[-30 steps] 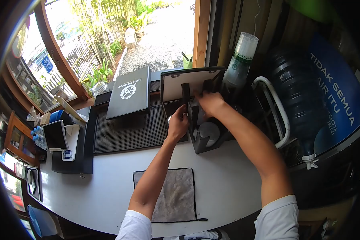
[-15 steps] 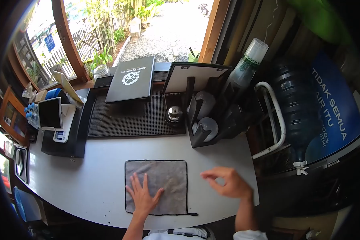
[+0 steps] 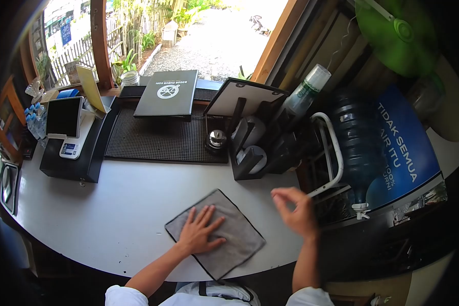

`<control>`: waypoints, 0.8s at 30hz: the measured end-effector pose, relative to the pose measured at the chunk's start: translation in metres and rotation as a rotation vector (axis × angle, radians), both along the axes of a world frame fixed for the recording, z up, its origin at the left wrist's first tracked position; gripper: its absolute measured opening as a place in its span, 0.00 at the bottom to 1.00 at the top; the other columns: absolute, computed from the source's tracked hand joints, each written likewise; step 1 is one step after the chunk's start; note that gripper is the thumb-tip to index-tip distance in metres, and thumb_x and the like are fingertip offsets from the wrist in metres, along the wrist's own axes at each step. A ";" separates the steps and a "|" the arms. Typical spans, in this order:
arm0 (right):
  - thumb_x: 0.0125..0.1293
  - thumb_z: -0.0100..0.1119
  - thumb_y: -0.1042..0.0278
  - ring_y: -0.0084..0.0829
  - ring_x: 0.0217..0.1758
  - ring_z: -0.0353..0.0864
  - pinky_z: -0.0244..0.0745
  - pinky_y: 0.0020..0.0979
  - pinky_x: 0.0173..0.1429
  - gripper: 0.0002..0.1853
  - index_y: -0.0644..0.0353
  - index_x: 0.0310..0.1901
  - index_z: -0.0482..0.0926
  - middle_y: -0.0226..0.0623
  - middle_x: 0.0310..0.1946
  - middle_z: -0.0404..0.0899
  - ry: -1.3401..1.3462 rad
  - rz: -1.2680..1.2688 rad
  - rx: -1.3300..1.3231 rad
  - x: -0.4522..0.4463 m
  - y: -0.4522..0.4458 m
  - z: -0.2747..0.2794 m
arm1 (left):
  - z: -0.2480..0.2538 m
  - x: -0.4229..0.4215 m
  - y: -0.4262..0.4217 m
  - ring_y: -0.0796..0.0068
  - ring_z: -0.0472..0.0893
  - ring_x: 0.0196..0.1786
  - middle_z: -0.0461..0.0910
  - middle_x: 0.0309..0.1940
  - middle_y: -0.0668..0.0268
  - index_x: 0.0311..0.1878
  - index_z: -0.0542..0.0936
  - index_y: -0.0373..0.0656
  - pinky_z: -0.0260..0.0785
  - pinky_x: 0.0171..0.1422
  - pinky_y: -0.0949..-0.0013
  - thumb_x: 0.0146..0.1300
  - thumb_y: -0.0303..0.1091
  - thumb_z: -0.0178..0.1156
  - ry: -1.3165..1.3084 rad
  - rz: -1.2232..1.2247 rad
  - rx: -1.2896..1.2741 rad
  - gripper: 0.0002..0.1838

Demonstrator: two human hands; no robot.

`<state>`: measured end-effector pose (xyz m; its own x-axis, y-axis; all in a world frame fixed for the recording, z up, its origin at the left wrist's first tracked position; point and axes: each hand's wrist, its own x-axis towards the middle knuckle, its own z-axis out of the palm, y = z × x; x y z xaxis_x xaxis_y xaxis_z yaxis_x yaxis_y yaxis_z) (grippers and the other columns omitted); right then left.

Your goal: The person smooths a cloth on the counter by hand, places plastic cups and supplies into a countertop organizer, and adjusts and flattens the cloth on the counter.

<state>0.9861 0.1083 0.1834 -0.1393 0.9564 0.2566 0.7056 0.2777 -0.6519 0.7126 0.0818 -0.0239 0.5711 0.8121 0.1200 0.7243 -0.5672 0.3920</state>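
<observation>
Flat on the grey cloth (image 3: 239, 232) lies my left hand (image 3: 201, 232), palm down with its fingers spread. The cloth has a black edge and rests at an angle on the white counter (image 3: 132, 204), near its front edge. To the right of the cloth, my right hand (image 3: 295, 209) hovers above the counter, its fingers curled and slightly blurred. Whether it holds anything small cannot be made out.
A black holder (image 3: 247, 166) with cup lids, a silver bell (image 3: 217, 138) and a black mat (image 3: 158, 137) bearing a menu (image 3: 168, 94) stand at the back. A tablet (image 3: 65, 116) is at left, a water bottle (image 3: 357, 148) and green fan (image 3: 398, 33) at right.
Both hands have left the holder at the back. My left hand came down onto the cloth, which has since turned at an angle. My right hand moved back toward the counter's front right.
</observation>
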 end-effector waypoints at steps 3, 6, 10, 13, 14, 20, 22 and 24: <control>0.72 0.63 0.72 0.33 0.44 0.90 0.83 0.31 0.47 0.10 0.63 0.50 0.87 0.41 0.43 0.89 -0.046 -0.085 0.192 0.032 0.037 0.044 | -0.003 -0.015 0.009 0.53 0.48 0.87 0.51 0.85 0.49 0.82 0.65 0.60 0.28 0.87 0.40 0.68 0.77 0.48 0.039 0.280 0.003 0.46; 0.72 0.61 0.72 0.38 0.47 0.90 0.84 0.34 0.53 0.11 0.64 0.51 0.87 0.45 0.46 0.89 -0.121 -0.111 0.254 0.064 0.093 0.071 | -0.006 -0.005 -0.002 0.48 0.45 0.87 0.50 0.84 0.46 0.82 0.64 0.58 0.25 0.86 0.35 0.67 0.78 0.49 0.058 0.426 0.004 0.48; 0.67 0.63 0.63 0.46 0.53 0.90 0.83 0.38 0.61 0.16 0.66 0.50 0.88 0.50 0.48 0.89 -0.327 -0.143 0.024 0.094 0.183 0.073 | -0.007 0.032 -0.040 0.44 0.44 0.87 0.49 0.84 0.44 0.82 0.63 0.56 0.26 0.85 0.33 0.66 0.77 0.52 0.119 0.234 0.038 0.50; 0.65 0.69 0.55 0.44 0.52 0.90 0.82 0.38 0.60 0.21 0.64 0.51 0.88 0.48 0.48 0.90 -0.527 -0.060 -0.213 0.115 0.244 0.045 | 0.008 0.033 -0.041 0.45 0.45 0.87 0.49 0.84 0.43 0.82 0.64 0.55 0.27 0.86 0.34 0.65 0.76 0.54 0.100 0.168 -0.068 0.50; 0.65 0.71 0.53 0.43 0.51 0.90 0.82 0.38 0.59 0.22 0.62 0.52 0.89 0.47 0.48 0.90 -0.595 -0.015 -0.290 0.119 0.259 0.037 | 0.012 0.030 -0.038 0.45 0.45 0.87 0.49 0.84 0.43 0.82 0.64 0.55 0.28 0.86 0.35 0.65 0.76 0.55 0.076 0.179 -0.123 0.50; 0.59 0.75 0.43 0.45 0.58 0.87 0.83 0.44 0.59 0.32 0.63 0.53 0.88 0.47 0.54 0.88 -0.848 -0.025 -0.535 0.107 0.285 0.025 | 0.002 0.035 -0.031 0.41 0.46 0.86 0.49 0.84 0.41 0.82 0.63 0.51 0.28 0.85 0.35 0.66 0.72 0.58 0.115 0.648 -0.074 0.49; 0.59 0.75 0.42 0.45 0.60 0.86 0.83 0.44 0.61 0.33 0.62 0.56 0.87 0.47 0.56 0.87 -0.862 -0.015 -0.537 0.103 0.298 0.005 | 0.000 0.055 -0.042 0.38 0.45 0.86 0.48 0.83 0.39 0.83 0.62 0.47 0.28 0.84 0.32 0.67 0.69 0.58 0.129 0.660 -0.057 0.49; 0.60 0.75 0.43 0.45 0.62 0.86 0.82 0.43 0.63 0.33 0.61 0.59 0.86 0.46 0.58 0.86 -0.866 -0.005 -0.540 0.099 0.304 -0.012 | -0.001 0.077 -0.054 0.38 0.45 0.86 0.48 0.83 0.39 0.82 0.62 0.47 0.28 0.84 0.30 0.67 0.69 0.59 0.146 0.606 -0.051 0.49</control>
<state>1.0848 0.4119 0.1718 -0.0682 0.9157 -0.3961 0.9945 0.0940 0.0460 0.7898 0.0280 -0.0246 0.0147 0.9995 0.0285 0.9596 -0.0221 0.2806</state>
